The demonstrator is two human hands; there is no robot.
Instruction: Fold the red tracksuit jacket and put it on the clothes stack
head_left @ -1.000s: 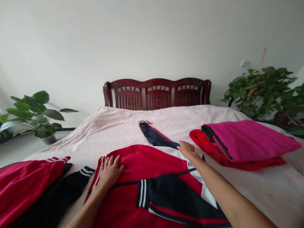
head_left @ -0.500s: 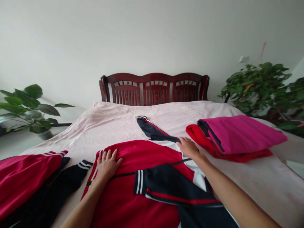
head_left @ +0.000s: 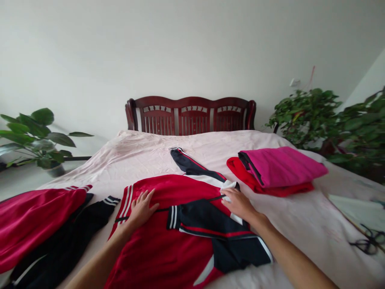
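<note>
A red, navy and white track jacket (head_left: 168, 249) lies spread on the bed with its hem toward the left and its collar toward the right. One navy sleeve (head_left: 192, 164) stretches away toward the headboard; the other sleeve (head_left: 210, 218) is folded across the body. Near the striped hem, my left hand (head_left: 142, 210) rests flat on the red cloth, fingers apart. At the collar end, my right hand (head_left: 238, 204) has its fingers bent onto bunched white fabric, closed on the jacket's edge.
A folded magenta garment (head_left: 285, 166) lies on a red one (head_left: 270, 192) at the right. Another red and black garment (head_left: 39, 224) is at the left. Beyond are a wooden headboard (head_left: 192, 116) and potted plants (head_left: 303, 116). Black cords (head_left: 368, 241) lie far right.
My right hand has slid from the far shoulder down to the collar, and the white fabric there is bunched up. My left hand stays near the hem. The view has turned slightly right.
</note>
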